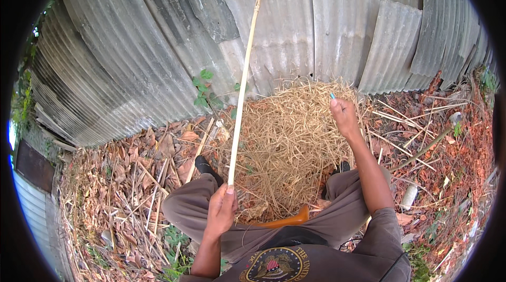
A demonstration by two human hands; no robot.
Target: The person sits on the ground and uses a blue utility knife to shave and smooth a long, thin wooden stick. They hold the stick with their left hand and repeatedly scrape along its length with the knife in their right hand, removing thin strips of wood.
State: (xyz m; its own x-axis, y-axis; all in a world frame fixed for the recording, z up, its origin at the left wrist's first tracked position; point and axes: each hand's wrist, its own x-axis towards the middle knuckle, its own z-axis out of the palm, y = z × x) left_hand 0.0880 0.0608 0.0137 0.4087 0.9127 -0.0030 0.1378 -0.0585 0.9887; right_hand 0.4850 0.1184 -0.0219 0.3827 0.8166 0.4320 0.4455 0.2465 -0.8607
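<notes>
My left hand [221, 211] is closed around the lower end of a long, pale split-bamboo strip [243, 84]. The strip rises upright and leans slightly right, its far end in front of the metal fence. Over the right side of the straw heap, my right hand [344, 116] is closed, with a small blue-tipped thing [332, 96] poking out above the fingers. Most of that thing is hidden in the grip, so its kind cannot be made out. Between my bent legs lies a smooth orange-brown curved piece [287, 220], partly covered by my trousers.
A heap of dry straw-like shavings [290, 145] spreads in front of me, up to a corrugated metal fence [279, 29]. Dry leaves and sticks [153, 176] litter the ground on the left. Thin cut strips [406, 119] and a pale cylinder [409, 196] lie right. A green plant [203, 90] grows by the fence.
</notes>
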